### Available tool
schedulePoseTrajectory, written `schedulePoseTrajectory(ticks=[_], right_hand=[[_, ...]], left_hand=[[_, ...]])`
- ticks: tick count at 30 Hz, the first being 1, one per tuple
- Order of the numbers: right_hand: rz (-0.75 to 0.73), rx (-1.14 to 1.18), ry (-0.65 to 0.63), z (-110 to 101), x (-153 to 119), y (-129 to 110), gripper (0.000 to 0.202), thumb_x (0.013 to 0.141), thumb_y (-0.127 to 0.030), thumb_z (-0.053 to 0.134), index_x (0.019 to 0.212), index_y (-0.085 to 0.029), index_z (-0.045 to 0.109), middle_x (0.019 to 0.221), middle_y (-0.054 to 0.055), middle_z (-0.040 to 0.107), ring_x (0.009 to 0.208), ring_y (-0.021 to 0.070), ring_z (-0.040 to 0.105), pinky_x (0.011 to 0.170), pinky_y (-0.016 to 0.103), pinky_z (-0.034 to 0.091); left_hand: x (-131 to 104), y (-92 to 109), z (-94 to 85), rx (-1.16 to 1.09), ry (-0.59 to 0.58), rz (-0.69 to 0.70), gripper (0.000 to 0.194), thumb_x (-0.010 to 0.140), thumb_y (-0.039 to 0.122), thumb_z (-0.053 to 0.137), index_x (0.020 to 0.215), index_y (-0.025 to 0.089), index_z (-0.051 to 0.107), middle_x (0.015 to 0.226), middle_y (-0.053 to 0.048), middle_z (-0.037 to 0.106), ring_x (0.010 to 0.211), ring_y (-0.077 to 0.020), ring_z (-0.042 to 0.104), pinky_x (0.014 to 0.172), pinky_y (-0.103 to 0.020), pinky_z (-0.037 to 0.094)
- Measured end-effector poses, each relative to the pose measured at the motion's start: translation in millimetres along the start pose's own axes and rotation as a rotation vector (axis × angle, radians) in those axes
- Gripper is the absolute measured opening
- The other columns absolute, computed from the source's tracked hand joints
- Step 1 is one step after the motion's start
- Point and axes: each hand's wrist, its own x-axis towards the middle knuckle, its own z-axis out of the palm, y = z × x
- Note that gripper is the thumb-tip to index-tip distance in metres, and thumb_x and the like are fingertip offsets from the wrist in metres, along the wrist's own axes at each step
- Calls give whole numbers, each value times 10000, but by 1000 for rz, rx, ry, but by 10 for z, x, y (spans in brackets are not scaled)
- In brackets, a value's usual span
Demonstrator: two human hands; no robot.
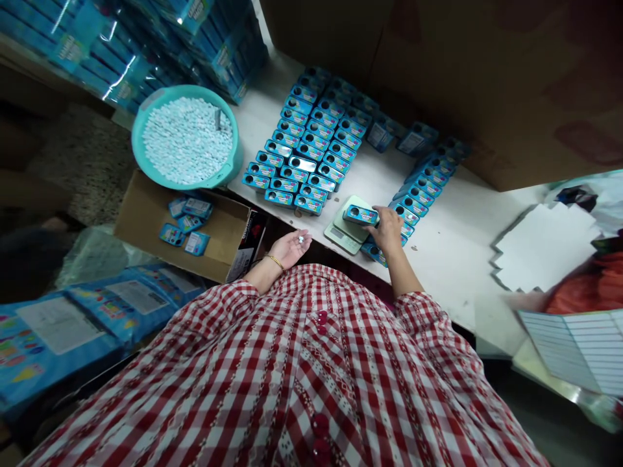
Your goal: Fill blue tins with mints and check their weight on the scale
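Observation:
My left hand [288,249] is palm up near the table's front edge, its fingers loosely curled. A few small white pellets [301,239] rest on it by the fingers. With thumb and fingers my right hand [388,230] grips the near end of a small blue tin [361,215]. That tin is on a pale green digital scale [343,233], its top with a dark round hole facing up. Whether the tin bears fully on the scale I cannot tell. Several like tins [420,196] stand in a row just beyond my right hand.
Left of a block of upright blue tins [310,150] stands a turquoise basin [232,170] full of white pellets. An open cardboard box [141,211] holds several tins. Blue wrapped packs [199,45] are stacked behind. White card sheets [545,246] lie at right.

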Motion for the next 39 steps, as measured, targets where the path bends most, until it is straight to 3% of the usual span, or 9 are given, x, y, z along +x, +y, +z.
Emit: schedulePoseTrajectory(ticks=[7, 11, 15, 20, 26, 33, 39], right_hand=[[37, 28, 0, 80, 59, 26, 398, 748, -236, 580, 1142, -187, 546, 1140, 118, 600, 1127, 303, 467, 921, 455, 315], [-15, 157, -2, 70, 76, 3, 348, 750, -248, 550, 1091, -181, 565, 1041, 96, 636, 1007, 269, 541, 905, 429, 365], [-214, 215, 20, -162, 4, -215, 352, 801, -269, 496, 1140, -188, 540, 1057, 86, 624, 975, 236, 548, 860, 368, 413], [-527, -174, -8, -556, -143, -713, 382, 888, -227, 419, 1261, -208, 499, 1197, 103, 577, 1057, 251, 476, 918, 397, 331], [-780, -472, -81, -625, -153, -1039, 371, 898, -102, 340, 1217, -111, 528, 1087, 137, 600, 947, 236, 457, 828, 392, 313], [-816, -521, -181, -641, -127, -1033, 339, 890, -93, 355, 1148, -118, 573, 1043, 132, 585, 972, 245, 428, 776, 381, 294], [-682, -479, -135, -715, -140, -862, 388, 895, -121, 369, 1255, -163, 507, 1066, 120, 582, 973, 244, 425, 800, 385, 288]], left_hand=[[14, -45, -26, 25, -26, 0, 201, 878, 152, 455, 896, 59, 632, 740, -100, 658, 696, -133, 646, 635, -220, 533], [65, -60, 83, 21, -69, -1, 193, 876, 141, 450, 848, 59, 622, 746, -105, 651, 717, -135, 640, 681, -228, 524], [216, -76, 352, 16, -124, -38, 273, 908, 231, 407, 893, 65, 623, 760, -115, 649, 725, -150, 634, 715, -256, 512], [448, -117, 767, -24, -211, -48, 342, 913, 332, 385, 952, 88, 621, 667, -64, 616, 612, -139, 592, 674, -270, 487], [558, -211, 1022, 18, -298, -113, 299, 904, 246, 384, 975, 89, 628, 587, -32, 604, 507, -110, 543, 551, -214, 431], [659, -260, 1137, 49, -346, -251, 248, 886, 172, 404, 933, 72, 626, 506, 1, 560, 410, -91, 479, 469, -198, 383], [654, -300, 1175, -20, -314, -183, 217, 870, 148, 417, 803, 102, 618, 523, -18, 574, 452, -92, 519, 502, -192, 397]])
